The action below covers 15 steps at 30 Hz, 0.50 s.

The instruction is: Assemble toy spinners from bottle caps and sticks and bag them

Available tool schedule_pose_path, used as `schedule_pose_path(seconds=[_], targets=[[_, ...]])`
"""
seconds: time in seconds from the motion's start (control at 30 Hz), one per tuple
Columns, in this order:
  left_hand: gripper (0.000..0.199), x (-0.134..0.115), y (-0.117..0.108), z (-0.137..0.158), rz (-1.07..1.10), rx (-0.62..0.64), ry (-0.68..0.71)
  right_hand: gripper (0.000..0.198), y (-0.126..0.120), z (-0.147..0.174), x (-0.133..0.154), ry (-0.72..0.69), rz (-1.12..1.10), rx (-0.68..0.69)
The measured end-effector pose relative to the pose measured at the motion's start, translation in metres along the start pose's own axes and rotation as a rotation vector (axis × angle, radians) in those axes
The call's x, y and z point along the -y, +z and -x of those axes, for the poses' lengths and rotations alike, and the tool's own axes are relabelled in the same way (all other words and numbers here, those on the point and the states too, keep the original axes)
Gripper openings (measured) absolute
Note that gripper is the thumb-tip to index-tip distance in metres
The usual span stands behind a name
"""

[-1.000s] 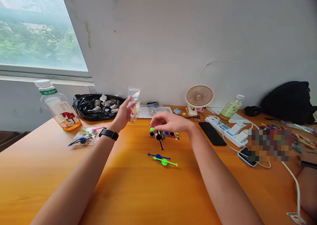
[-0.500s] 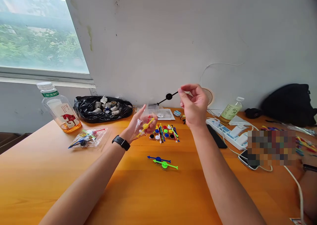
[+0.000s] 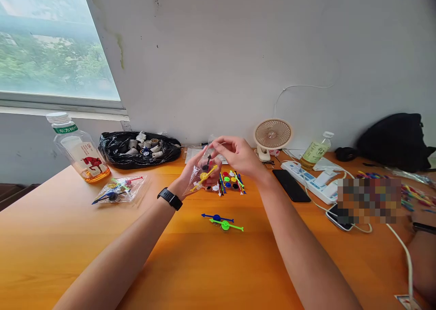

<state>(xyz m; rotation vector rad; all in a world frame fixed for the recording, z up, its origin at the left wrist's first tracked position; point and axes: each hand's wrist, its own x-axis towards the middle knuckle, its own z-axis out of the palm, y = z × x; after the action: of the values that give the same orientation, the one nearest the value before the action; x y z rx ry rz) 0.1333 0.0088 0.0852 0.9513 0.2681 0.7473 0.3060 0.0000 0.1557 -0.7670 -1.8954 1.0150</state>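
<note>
A clear plastic bag is gripped in my left hand, tilted above the table. Inside it I see a yellow arrow spinner and some white parts. My right hand is at the bag's mouth, thumb and fingers pinched at the end of a black arrow spinner, most of which sits within the bag. Below my hands, a blue arrow spinner and a green arrow spinner lie side by side. Behind my hands is a cluster of coloured spinner parts, partly hidden.
On the left lie a filled bag of spinners, a tea bottle and a black plastic bag of scraps. Toward the right are a fan, a black phone, a power strip and another bottle. Another person's arm shows at the edge.
My right hand has moved left and down to the bag, bringing the black arrow spinner into its mouth. The fan and the black phone are now uncovered.
</note>
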Motion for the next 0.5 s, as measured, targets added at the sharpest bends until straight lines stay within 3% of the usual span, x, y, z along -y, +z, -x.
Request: schedule_pose_path(seconds=[0.17, 0.23, 0.33, 0.4, 0.5], targets=[[0.058, -0.018, -0.001, 0.006, -0.132, -0.187, 0.100, 0.026, -0.011, 0.008, 0.013, -0.043, 0.096, 0.093], [0.050, -0.024, -0.005, 0.010, -0.191, -0.213, 0.163, 0.017, -0.012, 0.007, 0.013, -0.088, 0.082, 0.048], [0.048, -0.033, -0.017, 0.018, -0.311, -0.137, 0.178, 0.008, -0.011, 0.005, 0.009, -0.138, 0.034, -0.035], [0.051, -0.040, -0.027, 0.024, -0.396, -0.134, 0.157, 0.015, -0.013, 0.004, 0.006, -0.118, 0.049, -0.114], [0.050, -0.057, -0.043, 0.034, -0.380, -0.307, 0.299, 0.020, -0.020, 0.005, 0.003, -0.053, 0.157, -0.183]])
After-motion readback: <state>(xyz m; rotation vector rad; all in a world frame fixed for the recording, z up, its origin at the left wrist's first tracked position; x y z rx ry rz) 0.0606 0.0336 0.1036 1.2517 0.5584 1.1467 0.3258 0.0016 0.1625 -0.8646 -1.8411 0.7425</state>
